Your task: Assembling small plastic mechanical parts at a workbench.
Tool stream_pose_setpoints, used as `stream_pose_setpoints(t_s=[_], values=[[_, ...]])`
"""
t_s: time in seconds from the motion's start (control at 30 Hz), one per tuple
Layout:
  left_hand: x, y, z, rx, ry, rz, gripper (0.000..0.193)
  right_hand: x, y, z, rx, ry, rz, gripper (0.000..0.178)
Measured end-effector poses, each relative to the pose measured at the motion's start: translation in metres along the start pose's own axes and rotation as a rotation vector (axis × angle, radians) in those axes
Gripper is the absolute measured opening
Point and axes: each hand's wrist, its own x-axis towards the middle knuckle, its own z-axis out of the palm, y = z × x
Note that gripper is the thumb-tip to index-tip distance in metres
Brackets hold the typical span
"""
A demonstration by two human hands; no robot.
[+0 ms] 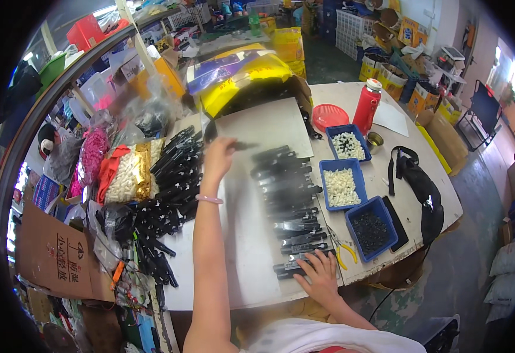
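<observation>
My left hand point(220, 154) reaches over the far part of the white table point(240, 253). Its fingers are pinched on a slim black plastic part point(246, 145), which is smeared by motion. A long row of similar black parts point(296, 226) lies side by side down the middle, its far end blurred. At the near end of that row my right hand point(322, 275) rests with fingers spread, fingertips touching the nearest parts. Left of my left forearm lies a big loose heap of black parts point(175, 176).
Right of the row stand blue trays: one with white and black pieces point(349, 145), one with white pieces point(340, 187), one with black pieces point(370, 229). Yellow-handled pliers point(346, 254), a red bottle point(367, 106), a red basket point(330, 117) and a black bag point(425, 188) lie nearby.
</observation>
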Motion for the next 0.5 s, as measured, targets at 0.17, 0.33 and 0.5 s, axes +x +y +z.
stream_pose_setpoints(t_s=[0.17,0.33,0.5], values=[[-0.002,0.003,0.079,-0.256,-0.110,0.029,0.028,0.002,-0.001,-0.002,-0.005,-0.006,-0.006,0.037],[-0.020,0.008,0.108,-0.458,0.002,0.110,0.022,0.001,-0.001,-0.001,0.002,0.004,-0.003,0.037],[-0.042,-0.002,0.111,-0.387,0.269,-0.080,0.029,0.001,-0.002,-0.002,0.004,-0.005,-0.006,0.037]])
